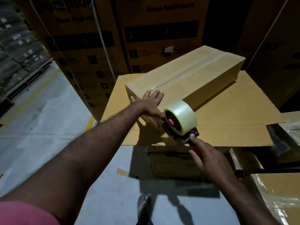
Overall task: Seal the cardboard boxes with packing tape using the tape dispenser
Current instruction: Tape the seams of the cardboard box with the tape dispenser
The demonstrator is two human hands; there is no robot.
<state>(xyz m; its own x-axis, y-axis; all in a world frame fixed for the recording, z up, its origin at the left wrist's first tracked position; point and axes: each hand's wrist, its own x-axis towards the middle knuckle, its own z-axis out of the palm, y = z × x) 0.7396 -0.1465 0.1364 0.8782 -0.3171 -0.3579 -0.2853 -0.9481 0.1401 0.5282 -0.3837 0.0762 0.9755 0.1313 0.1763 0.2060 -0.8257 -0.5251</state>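
One box [194, 73] runs away rightward; at its near end, left hand [151, 103] presses, fingers spread; right hand [209, 161] grips tape dispenser [180, 119].

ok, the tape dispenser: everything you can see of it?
The tape dispenser carries a big roll of clear tape on a dark hub with an orange-red centre knob. Its frame looks like red and dark plastic. The right hand grips its handle, thumb on top. Its front sits at the near end face of the long cardboard box; the blade is hidden.
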